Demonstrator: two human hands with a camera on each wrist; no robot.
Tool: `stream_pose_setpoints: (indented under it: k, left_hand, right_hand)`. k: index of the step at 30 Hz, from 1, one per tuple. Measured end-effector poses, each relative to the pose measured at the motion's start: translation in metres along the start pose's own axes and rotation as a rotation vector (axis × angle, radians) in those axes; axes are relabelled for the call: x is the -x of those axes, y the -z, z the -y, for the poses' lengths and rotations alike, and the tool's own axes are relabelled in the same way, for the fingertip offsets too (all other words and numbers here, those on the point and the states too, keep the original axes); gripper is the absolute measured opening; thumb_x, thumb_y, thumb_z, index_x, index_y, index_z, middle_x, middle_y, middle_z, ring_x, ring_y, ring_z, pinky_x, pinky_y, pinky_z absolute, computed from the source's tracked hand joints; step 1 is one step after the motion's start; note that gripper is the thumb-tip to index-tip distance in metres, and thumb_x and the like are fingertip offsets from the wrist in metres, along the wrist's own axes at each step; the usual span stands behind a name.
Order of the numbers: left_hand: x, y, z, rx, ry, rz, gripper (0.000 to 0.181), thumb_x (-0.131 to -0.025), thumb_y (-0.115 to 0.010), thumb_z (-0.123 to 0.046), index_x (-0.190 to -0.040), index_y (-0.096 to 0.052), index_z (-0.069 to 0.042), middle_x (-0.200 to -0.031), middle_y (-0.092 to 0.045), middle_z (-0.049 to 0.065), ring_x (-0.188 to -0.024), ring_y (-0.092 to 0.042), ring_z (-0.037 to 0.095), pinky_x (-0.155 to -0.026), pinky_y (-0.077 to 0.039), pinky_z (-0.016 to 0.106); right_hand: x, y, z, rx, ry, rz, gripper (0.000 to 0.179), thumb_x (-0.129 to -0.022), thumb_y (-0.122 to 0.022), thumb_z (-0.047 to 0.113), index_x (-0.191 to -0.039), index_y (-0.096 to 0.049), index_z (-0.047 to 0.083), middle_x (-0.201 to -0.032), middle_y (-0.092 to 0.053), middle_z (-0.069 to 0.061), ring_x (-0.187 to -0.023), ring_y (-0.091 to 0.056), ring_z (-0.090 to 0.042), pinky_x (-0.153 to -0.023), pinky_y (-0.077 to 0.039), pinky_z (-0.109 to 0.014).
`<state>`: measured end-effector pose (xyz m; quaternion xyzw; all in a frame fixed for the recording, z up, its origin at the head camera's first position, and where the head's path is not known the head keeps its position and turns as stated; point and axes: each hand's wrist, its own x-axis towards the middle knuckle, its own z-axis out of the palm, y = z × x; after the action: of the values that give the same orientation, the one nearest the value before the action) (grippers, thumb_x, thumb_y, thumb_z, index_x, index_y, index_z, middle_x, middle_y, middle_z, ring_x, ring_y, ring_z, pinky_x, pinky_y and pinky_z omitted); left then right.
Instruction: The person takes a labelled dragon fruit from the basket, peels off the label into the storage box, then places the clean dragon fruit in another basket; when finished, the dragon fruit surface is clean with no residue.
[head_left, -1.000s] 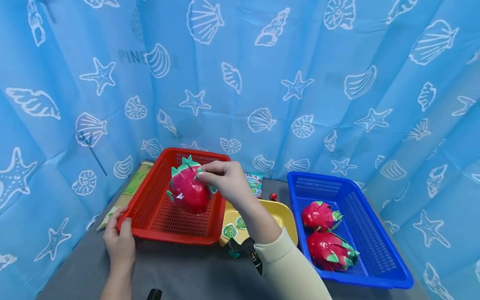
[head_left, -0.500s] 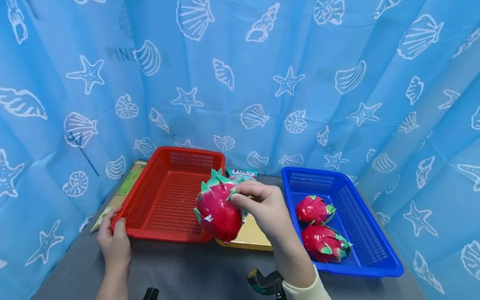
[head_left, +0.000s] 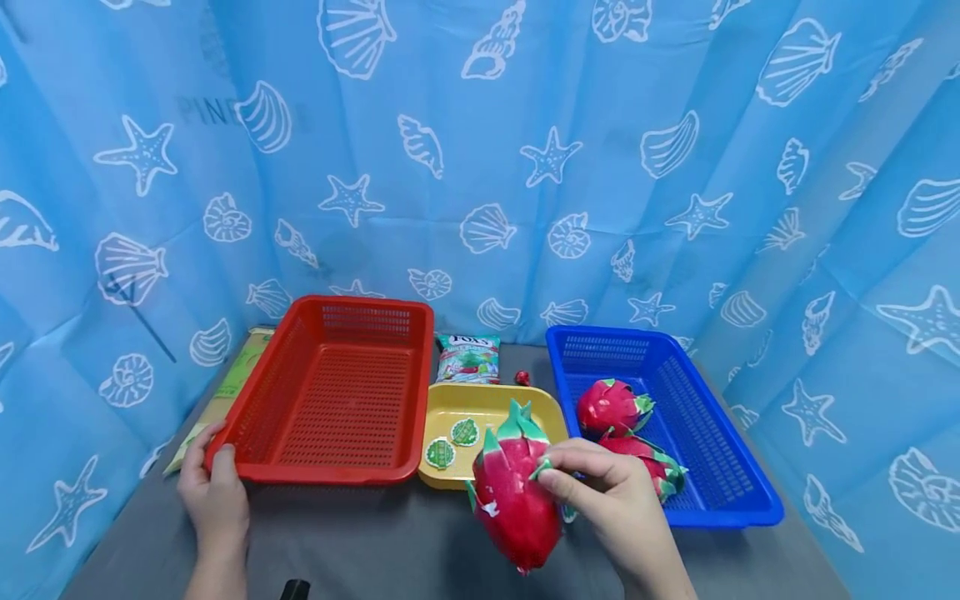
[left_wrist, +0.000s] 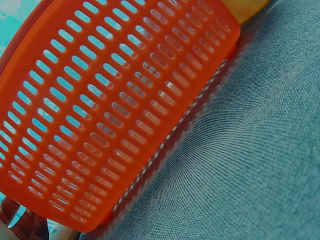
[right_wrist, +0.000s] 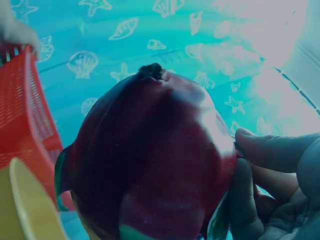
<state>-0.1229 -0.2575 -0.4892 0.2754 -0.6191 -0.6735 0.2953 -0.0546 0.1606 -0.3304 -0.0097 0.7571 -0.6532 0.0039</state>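
Note:
My right hand (head_left: pixel 622 500) pinches a green scale of a dragon fruit (head_left: pixel 513 492), holding it above the table in front of the yellow tray. In the right wrist view the red fruit (right_wrist: pixel 155 160) fills the middle, with thumb and index finger meeting at its side. My left hand (head_left: pixel 217 492) grips the near left corner of the red basket (head_left: pixel 337 477), which has nothing lying in it. The perforated basket wall (left_wrist: pixel 115 100) fills much of the left wrist view. Two more dragon fruits, one upper (head_left: pixel 611 408) and one lower (head_left: pixel 648 462), lie in the blue basket (head_left: pixel 742 450).
A yellow tray (head_left: pixel 495 396) with two round green stickers (head_left: pixel 465 432) stands between the baskets. Behind it lie a candy bag (head_left: pixel 468 358) and a small red candy (head_left: pixel 522 377). A green-yellow packet (head_left: pixel 236 379) lies left of the red basket. A blue shell-print curtain (head_left: pixel 480 167) hangs behind.
The dragon fruit in my right hand has moved from over the red basket to the right and nearer, past the yellow tray. My left hand keeps its hold on the red basket.

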Motion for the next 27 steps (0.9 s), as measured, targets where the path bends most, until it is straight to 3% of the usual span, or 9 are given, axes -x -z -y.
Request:
stream_pose_setpoints:
  k: [4,8,17,22,27]
  left_hand:
    - [0.002,0.001,0.0,-0.012,0.012,-0.001,0.044,-0.103,-0.049,-0.015,-0.145,-0.058,-0.024,-0.152,-0.049,-0.002,-0.131,-0.046,0.019,-0.108,-0.044,0.031]
    - [0.001,0.001,0.002,-0.025,-0.002,-0.007,0.044,-0.103,-0.047,-0.014,-0.144,-0.059,-0.024,-0.151,-0.05,-0.001,-0.13,-0.047,0.019,-0.107,-0.044,0.031]
    - [-0.001,0.001,0.006,-0.015,-0.046,-0.037,0.044,-0.102,-0.045,-0.012,-0.141,-0.062,-0.021,-0.146,-0.054,0.001,-0.127,-0.05,0.015,-0.109,-0.043,0.029]
    - [-0.003,0.001,0.008,-0.028,-0.069,-0.043,0.045,-0.101,-0.044,-0.011,-0.141,-0.062,-0.02,-0.146,-0.054,0.002,-0.125,-0.05,0.014,-0.109,-0.043,0.029]
    - [-0.001,-0.001,0.007,-0.016,-0.092,-0.039,0.044,-0.101,-0.044,-0.009,-0.14,-0.063,-0.016,-0.142,-0.057,0.003,-0.122,-0.053,0.014,-0.101,-0.047,0.02]
  right_hand:
    - [0.016,0.011,-0.015,-0.008,-0.136,0.019,0.032,-0.088,-0.082,0.015,-0.116,-0.076,0.0,-0.115,-0.069,-0.016,-0.107,-0.065,-0.031,-0.08,-0.061,-0.043]
    - [0.027,0.02,-0.029,-0.004,-0.199,0.072,0.034,-0.09,-0.08,0.017,-0.118,-0.074,-0.002,-0.113,-0.069,-0.017,-0.104,-0.065,-0.029,-0.079,-0.061,-0.044]
    - [0.042,0.029,-0.055,0.086,-0.197,0.12,0.031,-0.089,-0.082,0.021,-0.108,-0.078,-0.003,-0.103,-0.073,-0.014,-0.093,-0.067,-0.026,-0.078,-0.061,-0.033]
    - [0.043,0.025,-0.067,0.118,-0.214,0.118,0.03,-0.088,-0.082,0.024,-0.105,-0.079,0.0,-0.102,-0.073,-0.012,-0.092,-0.068,-0.025,-0.077,-0.061,-0.033]
    - [0.046,0.015,-0.076,0.155,-0.201,0.089,0.028,-0.087,-0.083,0.025,-0.102,-0.08,0.002,-0.098,-0.074,-0.009,-0.09,-0.068,-0.023,-0.076,-0.061,-0.034]
